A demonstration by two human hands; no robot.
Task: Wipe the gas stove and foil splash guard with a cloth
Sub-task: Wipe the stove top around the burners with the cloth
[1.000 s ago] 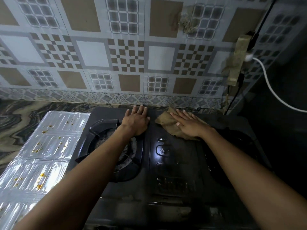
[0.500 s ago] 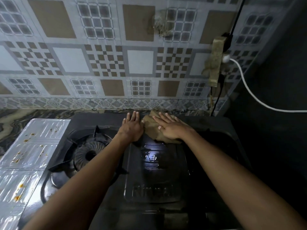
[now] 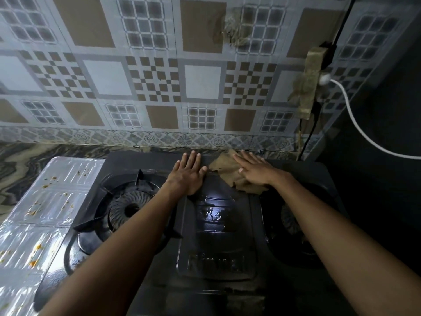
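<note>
Patterned tile wall (image 3: 157,80) behind a marbled counter (image 3: 29,156); black two-burner gas stove (image 3: 218,242) set against it, lighting dim on the right side. Foil splash guard (image 3: 50,201) lies flat on the counter just left of the stove, with orange food spots across its panels.

Right hand (image 3: 255,172) is flat, fingers spread, pressing the brown cloth (image 3: 230,169) onto the stove's rear centre strip, near the back edge. Left hand (image 3: 189,174) is flat and empty on the stove top just beside the cloth, fingers together, bracing.

Change over the last second: the cloth has stayed along the back strip between the burners while the view has shifted, so the left burner (image 3: 129,210) is now uncovered by the forearm. The centre panel shows a wet sheen.

Judgement: wiping is in the rear-centre stage. Burner surrounds, front edge and the spotted foil appear undone, so most of the task remains.
</note>
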